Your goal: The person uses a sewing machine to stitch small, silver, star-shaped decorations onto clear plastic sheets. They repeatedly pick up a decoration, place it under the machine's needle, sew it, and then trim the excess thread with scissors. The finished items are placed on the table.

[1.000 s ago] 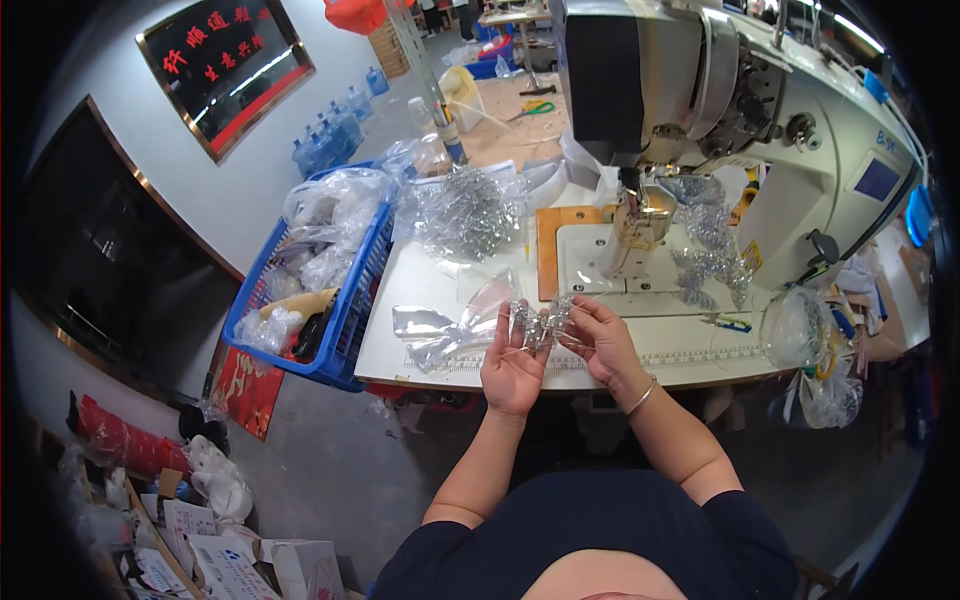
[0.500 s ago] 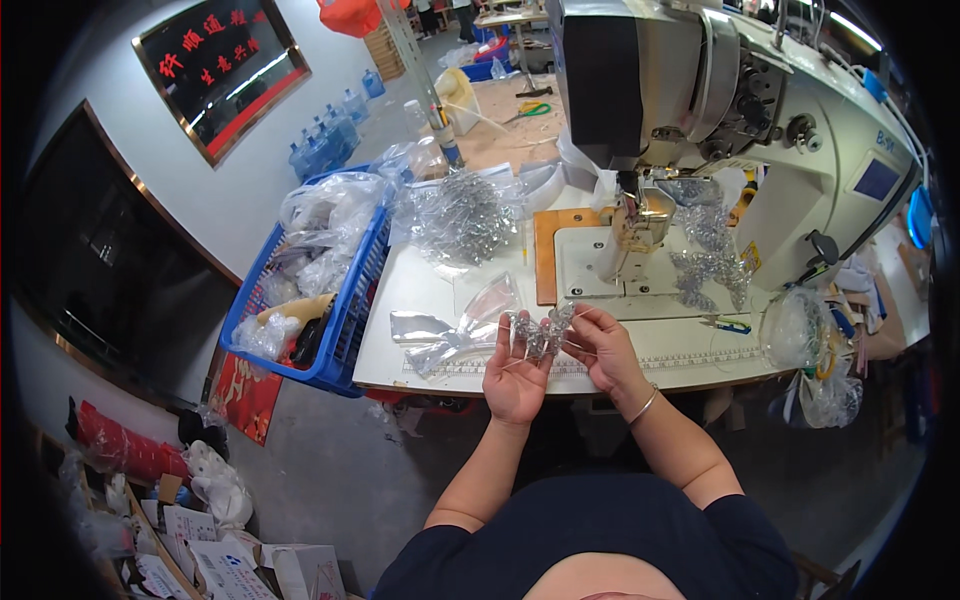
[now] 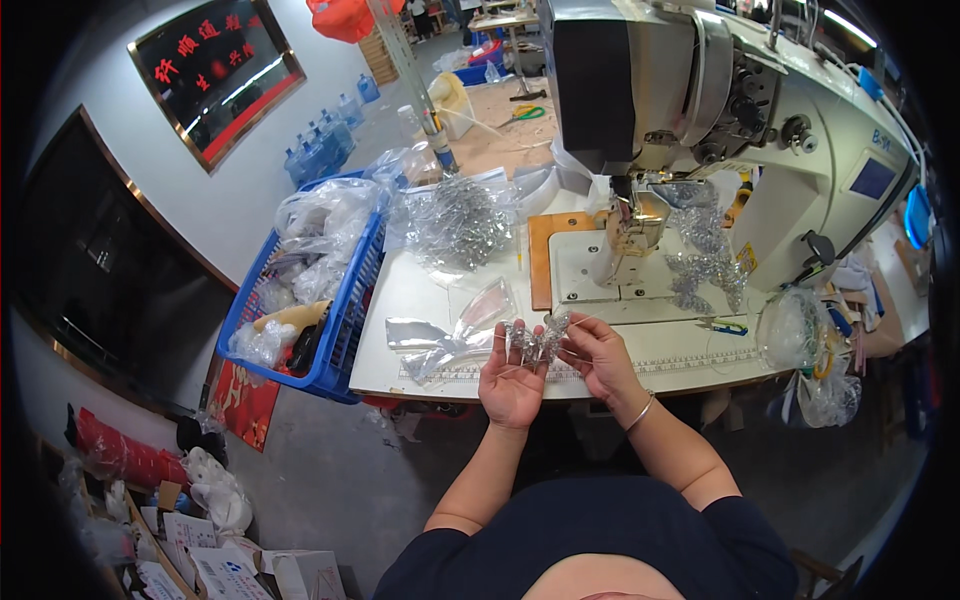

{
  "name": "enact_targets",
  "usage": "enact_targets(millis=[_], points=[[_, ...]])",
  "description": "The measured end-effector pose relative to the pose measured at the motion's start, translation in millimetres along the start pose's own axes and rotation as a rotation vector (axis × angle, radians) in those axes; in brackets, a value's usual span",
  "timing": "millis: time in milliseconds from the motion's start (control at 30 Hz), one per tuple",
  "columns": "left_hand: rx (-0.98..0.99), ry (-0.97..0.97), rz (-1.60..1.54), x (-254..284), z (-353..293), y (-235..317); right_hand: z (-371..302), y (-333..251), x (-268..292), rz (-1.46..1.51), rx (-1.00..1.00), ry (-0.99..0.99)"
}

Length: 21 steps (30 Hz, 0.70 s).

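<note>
A small silver, glittery bow-shaped piece (image 3: 536, 342) with loose pale threads is held between both hands, just above the table's front edge. My left hand (image 3: 512, 388) is palm up under its left part, and the piece lies across the fingers. At its right end, my right hand (image 3: 600, 355) pinches the piece between thumb and fingers; the fingertips are partly hidden. Left of my hands, a clear and silver plastic piece (image 3: 452, 335) lies flat on the white table (image 3: 415, 290). A heap of silver glittery pieces (image 3: 455, 222) with tangled threads sits farther back.
An industrial sewing machine (image 3: 690, 90) stands beyond my hands, with glittery pieces (image 3: 705, 260) behind its needle. Thread snips (image 3: 722, 326) lie at the right, and a measuring scale (image 3: 660, 362) runs along the front edge. A blue basket (image 3: 345, 340) of plastic bags stands left.
The view has shifted slightly. My right fingers have moved a little on the right end of the glittery piece; my left hand keeps nearly the same pose.
</note>
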<state>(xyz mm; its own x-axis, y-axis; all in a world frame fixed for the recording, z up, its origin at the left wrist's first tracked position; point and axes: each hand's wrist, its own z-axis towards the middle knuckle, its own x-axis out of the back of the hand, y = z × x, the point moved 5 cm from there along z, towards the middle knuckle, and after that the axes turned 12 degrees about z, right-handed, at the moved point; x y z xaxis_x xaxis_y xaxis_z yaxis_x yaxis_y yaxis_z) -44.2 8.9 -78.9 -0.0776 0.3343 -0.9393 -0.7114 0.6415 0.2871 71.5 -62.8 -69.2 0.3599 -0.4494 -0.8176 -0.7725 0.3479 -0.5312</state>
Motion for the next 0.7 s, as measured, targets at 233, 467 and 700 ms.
enact_targets(millis=[233, 467, 700], points=[[-0.007, -0.027, -0.006, 0, 1, -1, 1, 2, 3, 0.001, -0.004, 0.005], [0.005, 0.013, 0.004, 1, 2, -1, 4, 6, 9, 0.039, 0.007, -0.02], [0.013, -0.018, -0.001, -5, 2, -1, 4, 8, 14, 0.041, 0.024, -0.047]])
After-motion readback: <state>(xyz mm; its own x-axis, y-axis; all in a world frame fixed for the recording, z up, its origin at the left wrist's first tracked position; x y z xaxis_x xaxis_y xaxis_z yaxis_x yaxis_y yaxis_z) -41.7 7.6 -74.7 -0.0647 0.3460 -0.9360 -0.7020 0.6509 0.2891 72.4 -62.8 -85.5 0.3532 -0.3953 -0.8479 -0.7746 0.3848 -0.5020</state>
